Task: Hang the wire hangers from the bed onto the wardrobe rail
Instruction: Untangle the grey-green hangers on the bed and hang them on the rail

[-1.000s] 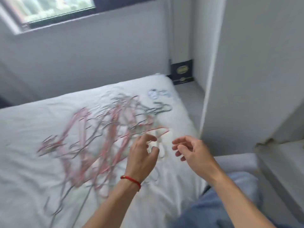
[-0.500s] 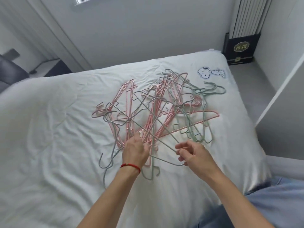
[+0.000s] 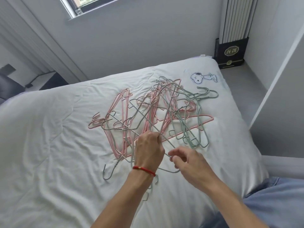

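Note:
A tangled heap of wire hangers (image 3: pixel 158 112), pink, grey and pale green, lies on the white bed (image 3: pixel 49 145). My left hand (image 3: pixel 148 150), with a red string on its wrist, is closed around several grey and pink wires at the heap's near edge. My right hand (image 3: pixel 189 160) is just to its right, its thumb and fingers pinched on the thin bar of a grey hanger (image 3: pixel 171 170) that runs between both hands. The wardrobe rail is out of sight.
A white panel edge (image 3: pixel 279 71) stands to the right of the bed, with grey floor (image 3: pixel 243 89) between them. A dark box (image 3: pixel 230 53) sits in the far corner. A cartoon dog print (image 3: pixel 203 77) marks the bedding. My jeans (image 3: pixel 271 203) show at bottom right.
The view swung left and down onto the bed. My left hand closed on the wires at the heap's near edge, and my right hand came in and pinched the grey hanger's bar.

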The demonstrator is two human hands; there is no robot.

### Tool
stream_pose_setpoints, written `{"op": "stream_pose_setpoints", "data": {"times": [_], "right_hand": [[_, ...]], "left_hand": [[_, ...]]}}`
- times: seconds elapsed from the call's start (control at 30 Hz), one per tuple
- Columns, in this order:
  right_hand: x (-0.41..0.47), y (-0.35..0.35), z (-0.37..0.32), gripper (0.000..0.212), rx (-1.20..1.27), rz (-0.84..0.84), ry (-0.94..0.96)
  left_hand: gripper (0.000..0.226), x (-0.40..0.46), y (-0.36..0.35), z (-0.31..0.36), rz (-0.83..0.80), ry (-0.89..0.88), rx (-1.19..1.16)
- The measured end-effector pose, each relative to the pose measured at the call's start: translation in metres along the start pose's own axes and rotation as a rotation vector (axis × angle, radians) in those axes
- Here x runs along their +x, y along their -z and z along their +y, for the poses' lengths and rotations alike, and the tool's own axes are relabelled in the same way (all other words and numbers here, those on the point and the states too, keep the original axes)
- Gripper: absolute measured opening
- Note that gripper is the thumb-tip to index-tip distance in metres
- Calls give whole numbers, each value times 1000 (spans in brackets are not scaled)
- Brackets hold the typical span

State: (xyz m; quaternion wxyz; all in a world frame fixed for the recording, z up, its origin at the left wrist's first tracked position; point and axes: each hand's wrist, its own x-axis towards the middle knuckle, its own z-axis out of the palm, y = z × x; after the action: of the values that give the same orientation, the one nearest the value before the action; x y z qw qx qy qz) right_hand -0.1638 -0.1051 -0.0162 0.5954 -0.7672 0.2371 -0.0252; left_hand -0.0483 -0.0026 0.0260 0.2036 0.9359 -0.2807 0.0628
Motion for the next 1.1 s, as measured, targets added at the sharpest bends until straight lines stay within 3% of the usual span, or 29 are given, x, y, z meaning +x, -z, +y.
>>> {"op": "stream_pose_setpoints", "data": {"times": [0.17,0.33,0.4,0.47,0.57,0.63,0.67,0.73,0.8,0.93,1.1], "right_hand": [[-8,10,0,16,54,-56,44],[-16,30,1,23,460,56,23],[-24,51,2,25,648,129,4],[-35,77,7,26,674,184,20],[-54,116,23,28,669,243,-5],[-71,143,34,31,707,262,-53],[-80,156,40,34,709,252,-77],[-97,177,52,40,658,191,-113],[-113,191,63,40,612,146,-124],[-135,208,81,36,480,230,-149],[-177,245,96,30,190,387,-165]], "left_hand": [[29,26,6,55,-9,20,-188],[15,43,-12,121,-78,121,-536],[12,45,-18,144,-142,81,-654],[11,43,-20,160,-152,-27,-621],[21,26,-25,159,93,-137,-588],[30,7,-37,148,179,-28,-656],[35,-5,-43,144,80,113,-746],[39,-27,-48,150,-357,402,-1079],[33,-44,-48,164,-732,507,-1363],[21,-56,-52,191,-872,337,-1435],[11,-63,-66,250,-1048,261,-1417]]}}
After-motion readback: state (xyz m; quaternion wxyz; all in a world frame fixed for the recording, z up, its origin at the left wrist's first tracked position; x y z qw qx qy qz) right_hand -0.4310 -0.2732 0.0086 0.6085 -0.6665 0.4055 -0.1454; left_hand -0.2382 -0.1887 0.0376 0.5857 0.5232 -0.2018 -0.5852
